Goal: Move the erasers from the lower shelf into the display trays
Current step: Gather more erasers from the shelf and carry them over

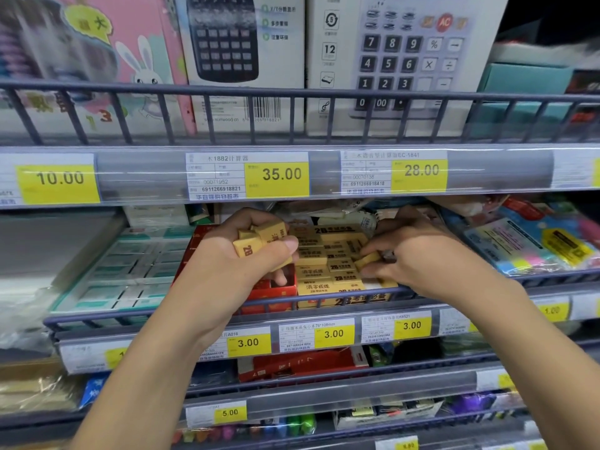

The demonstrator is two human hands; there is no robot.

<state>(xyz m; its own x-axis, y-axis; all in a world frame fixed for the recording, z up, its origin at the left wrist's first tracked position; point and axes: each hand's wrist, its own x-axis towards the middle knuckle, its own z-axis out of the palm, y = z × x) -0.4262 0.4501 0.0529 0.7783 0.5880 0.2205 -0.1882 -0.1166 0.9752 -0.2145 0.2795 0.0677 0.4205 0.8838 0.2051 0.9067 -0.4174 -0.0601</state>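
1. Shelf rack [324,302]: wire-fronted tiers with yellow price tags [248,343] along each front edge; calculator boxes [406,60] stand on the tier above, so the hands work in a low gap under that tier's price rail
2. Display tray [344,302]: yellow carton pushed against the front rail of the middle tier, near its centre; a red tray [282,289] sits touching its left side. Placement at the front edge likely keeps stock within a shopper's reach
3. Erasers in tray [328,254]: yellow "2B" blocks lying flat in rows, labels up, nearly filling the carton; judged mostly stocked
4. Left hand [256,251]: hovers over the tray's left edge, fingers curled round a loose stack of several erasers [256,243], thumb clamped across them. Probably serves as the supply for the other hand
5. Right hand [418,254]: at the tray's right edge, fingertips narrowly pinching a single eraser [368,259], tilted, just above the rows; seemingly being slotted into a gap there
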